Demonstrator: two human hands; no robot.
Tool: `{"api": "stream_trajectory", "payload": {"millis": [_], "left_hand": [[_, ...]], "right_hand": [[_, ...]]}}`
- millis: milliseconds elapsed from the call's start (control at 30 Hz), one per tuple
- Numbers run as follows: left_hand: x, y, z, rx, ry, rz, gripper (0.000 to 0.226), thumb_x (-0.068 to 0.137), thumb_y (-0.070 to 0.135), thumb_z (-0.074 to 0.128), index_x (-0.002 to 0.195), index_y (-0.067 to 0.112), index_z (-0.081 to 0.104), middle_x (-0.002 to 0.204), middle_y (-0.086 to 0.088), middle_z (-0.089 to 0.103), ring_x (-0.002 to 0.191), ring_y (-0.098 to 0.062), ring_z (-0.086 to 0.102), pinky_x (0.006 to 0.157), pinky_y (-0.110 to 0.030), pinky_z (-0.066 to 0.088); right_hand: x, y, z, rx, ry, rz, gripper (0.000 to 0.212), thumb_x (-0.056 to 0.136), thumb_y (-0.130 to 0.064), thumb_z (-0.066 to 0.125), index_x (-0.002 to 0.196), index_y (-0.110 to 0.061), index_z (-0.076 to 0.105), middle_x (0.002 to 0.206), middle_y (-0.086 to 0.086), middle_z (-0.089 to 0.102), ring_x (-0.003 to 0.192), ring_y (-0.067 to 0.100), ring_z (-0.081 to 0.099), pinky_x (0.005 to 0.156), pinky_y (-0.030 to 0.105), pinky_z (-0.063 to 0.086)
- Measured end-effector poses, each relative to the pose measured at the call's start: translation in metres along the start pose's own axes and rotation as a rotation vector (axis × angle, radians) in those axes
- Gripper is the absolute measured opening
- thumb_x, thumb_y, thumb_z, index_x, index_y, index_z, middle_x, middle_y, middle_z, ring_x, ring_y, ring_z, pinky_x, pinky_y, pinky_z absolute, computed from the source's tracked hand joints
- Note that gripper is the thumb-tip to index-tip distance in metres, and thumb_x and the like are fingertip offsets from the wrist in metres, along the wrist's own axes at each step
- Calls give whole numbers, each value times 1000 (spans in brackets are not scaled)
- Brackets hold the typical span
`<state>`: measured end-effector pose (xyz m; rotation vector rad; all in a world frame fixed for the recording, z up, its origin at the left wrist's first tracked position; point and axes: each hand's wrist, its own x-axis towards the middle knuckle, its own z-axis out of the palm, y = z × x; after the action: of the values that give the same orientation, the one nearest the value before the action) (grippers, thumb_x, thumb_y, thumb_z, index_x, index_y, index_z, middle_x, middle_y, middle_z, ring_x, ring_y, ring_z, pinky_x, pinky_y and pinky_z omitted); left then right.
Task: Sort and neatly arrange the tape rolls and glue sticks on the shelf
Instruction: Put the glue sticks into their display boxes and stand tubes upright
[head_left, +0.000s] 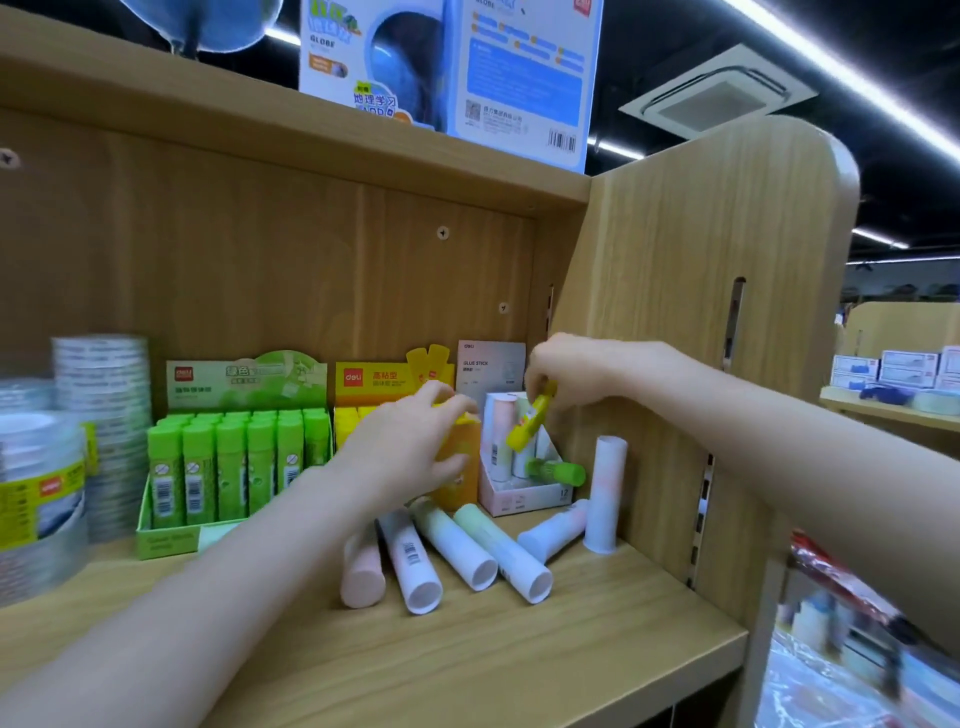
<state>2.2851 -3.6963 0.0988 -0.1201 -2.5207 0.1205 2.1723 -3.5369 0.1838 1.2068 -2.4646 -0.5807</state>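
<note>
My right hand (566, 371) pinches a small yellow glue stick (530, 422) above the pink display box (511, 499), where a green glue stick (558, 472) lies across the front. My left hand (410, 452) grips the right end of the yellow-orange glue stick box (462, 462). A full green box of green glue sticks (234, 462) stands to its left. Several pastel glue sticks (452, 556) lie loose on the shelf board (467, 660); one (605, 493) stands upright. Clear tape rolls (41, 493) are stacked at the far left.
The shelf's wooden side panel (727, 338) rises close on the right, and the upper shelf board (260, 119) carries a globe box (447, 67). Another shelf with boxed goods (893, 374) shows at far right.
</note>
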Motion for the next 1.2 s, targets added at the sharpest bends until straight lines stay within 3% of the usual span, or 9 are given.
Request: {"api": "stream_trajectory", "payload": {"millis": [233,300,400,467,600,833,933,1000,1200], "left_hand": [[-12,-29,3,-25,66,-49,62,76,60,36,119,20,58,109,-1,64,101,-26,60,81,-35,47],[-11,-29,7,4,85,-60,61,73,62,34,110,20,61,99,-2,64,91,-28,62,73,-36,48],[-13,-29,11,68,131,-49,56,72,60,33,95,19,63,84,-3,63,73,-28,62,59,-35,47],[-13,-30,13,85,163,-49,51,73,58,35,92,19,62,81,-2,61,70,-27,61,56,-35,46],[-12,-28,13,76,139,-60,47,81,56,44,108,19,56,99,-2,59,91,-28,58,72,-35,43],[-12,-26,13,66,126,-73,44,90,53,43,123,25,43,119,2,49,111,-21,47,86,-31,35],[-12,-26,11,45,118,-77,44,90,53,43,124,26,43,121,3,49,112,-20,46,87,-31,35],[-13,-27,10,26,119,-79,43,90,53,44,124,26,43,121,3,49,112,-20,46,88,-31,35],[-13,-26,10,34,130,-80,44,90,53,42,125,26,42,121,4,49,111,-19,46,87,-31,35]], "right_hand": [[-3,-16,-14,884,197,177,24,90,-22,60,101,-2,67,87,6,63,78,17,55,68,29,50],[4,-28,-8,1132,209,190,24,91,-12,58,112,-1,58,86,9,62,73,18,56,66,28,51],[14,-41,-1,1350,200,211,53,90,-1,55,136,-14,33,89,19,59,72,24,56,79,44,53],[18,-47,2,1305,223,183,64,89,1,55,140,-24,26,100,22,57,75,25,58,80,44,53],[19,-53,5,1168,358,119,52,82,0,65,126,-18,43,101,23,61,81,25,62,75,41,57],[19,-61,13,833,453,82,37,78,-11,73,104,-19,48,83,6,63,75,21,60,70,32,52],[20,-65,16,709,419,106,12,82,-17,70,91,-10,70,91,10,69,74,11,58,64,15,44],[20,-65,18,719,398,123,12,84,-15,67,91,-8,74,95,7,70,73,4,54,61,4,36],[12,-66,15,701,377,154,14,87,-10,62,96,-4,72,100,9,69,87,13,58,78,21,44]]}}
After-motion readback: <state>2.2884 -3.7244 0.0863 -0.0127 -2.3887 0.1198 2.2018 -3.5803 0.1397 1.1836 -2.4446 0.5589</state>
